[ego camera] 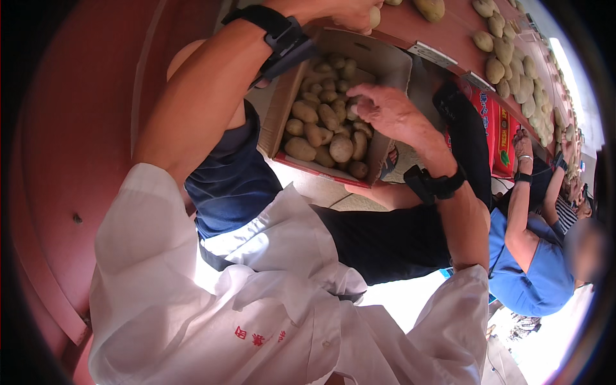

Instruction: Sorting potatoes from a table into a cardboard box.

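An open cardboard box full of potatoes stands between my knees, below the table edge. My right hand hangs over the right side of the box with its fingers curled down. A pale potato lies at those fingertips, but whether they grip it is unclear. At the top of the picture my left hand, partly cut off by the frame, is closed around a small potato beside the table edge. Both wrists wear black straps with a device.
A reddish table carries a potato and a long heap of potatoes. Metal plates sit along its edge. A red printed carton stands beneath it. People in work sit at the right, one in a blue shirt.
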Demonstrator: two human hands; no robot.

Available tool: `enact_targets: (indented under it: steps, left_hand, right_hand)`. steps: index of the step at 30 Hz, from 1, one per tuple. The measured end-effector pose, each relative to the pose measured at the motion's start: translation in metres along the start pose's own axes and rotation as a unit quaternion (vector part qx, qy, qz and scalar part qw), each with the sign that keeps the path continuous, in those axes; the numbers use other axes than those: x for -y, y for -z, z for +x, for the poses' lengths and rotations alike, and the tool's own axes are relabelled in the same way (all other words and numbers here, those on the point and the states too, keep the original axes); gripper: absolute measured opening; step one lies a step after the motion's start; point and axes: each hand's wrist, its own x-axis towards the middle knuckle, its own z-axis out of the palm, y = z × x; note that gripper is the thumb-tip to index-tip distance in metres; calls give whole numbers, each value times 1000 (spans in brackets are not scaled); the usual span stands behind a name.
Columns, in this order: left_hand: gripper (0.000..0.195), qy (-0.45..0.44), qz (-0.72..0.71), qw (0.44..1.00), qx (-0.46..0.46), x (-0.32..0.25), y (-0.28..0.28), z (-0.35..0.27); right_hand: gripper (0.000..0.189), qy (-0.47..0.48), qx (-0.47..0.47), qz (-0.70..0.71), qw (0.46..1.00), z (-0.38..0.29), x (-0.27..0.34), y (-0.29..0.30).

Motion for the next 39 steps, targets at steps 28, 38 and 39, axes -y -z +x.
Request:
enact_targets:
  steps: [28,38,39]
  left_hand:
    - [65,-14,23,905,425,-25,-106,-22]
    - [66,-19,94,928,360,4,-155,-17]
    - [62,-32,117,927,356,6,-161,-17]
  right_hand:
    - [16,16,-337,240,910,-24,57,132]
    - [16,80,-342,271,896,-23,52,141]
    - [16,81,-344,271,895,-22,50,141]
